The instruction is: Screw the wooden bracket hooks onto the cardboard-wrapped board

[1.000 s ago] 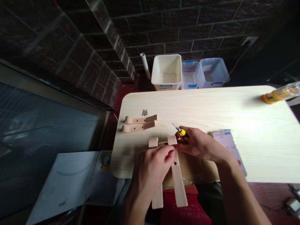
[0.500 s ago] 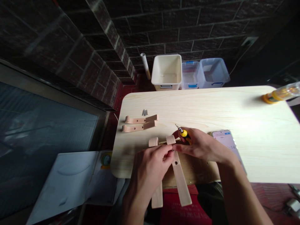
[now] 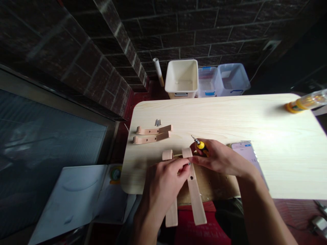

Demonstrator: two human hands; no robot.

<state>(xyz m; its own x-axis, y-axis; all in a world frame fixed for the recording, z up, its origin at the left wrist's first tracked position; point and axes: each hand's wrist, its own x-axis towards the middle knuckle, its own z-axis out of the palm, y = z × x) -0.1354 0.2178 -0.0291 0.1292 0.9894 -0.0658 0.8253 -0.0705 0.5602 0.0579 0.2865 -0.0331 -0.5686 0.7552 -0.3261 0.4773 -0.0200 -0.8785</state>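
Observation:
My left hand (image 3: 165, 178) pinches a small screw (image 3: 189, 163) between thumb and forefinger, over a pale wooden hook strip (image 3: 196, 204) with a curled far end and a dark hole. My right hand (image 3: 218, 157) has a yellow-and-black screwdriver (image 3: 200, 145) tucked in its fingers, tip pointing up and away. Its thumb rests beside the strip, close to the screw. A second wooden hook strip (image 3: 171, 216) lies to the left, partly hidden under my left hand. Both strips lie over a brown board-like piece (image 3: 214, 187) at the table's near edge.
Two more wooden hooks (image 3: 151, 139) and several screws (image 3: 157, 122) lie at the left of the table (image 3: 219, 115). A phone (image 3: 246, 153) is by my right wrist. A clear-and-yellow container (image 3: 301, 103) stands far right. Bins (image 3: 181, 92) stand behind the table.
The curled end of the right-hand hook strip has shifted slightly right, its near end slightly left. The screw in my left fingers shows more clearly now. The screwdriver has barely moved.

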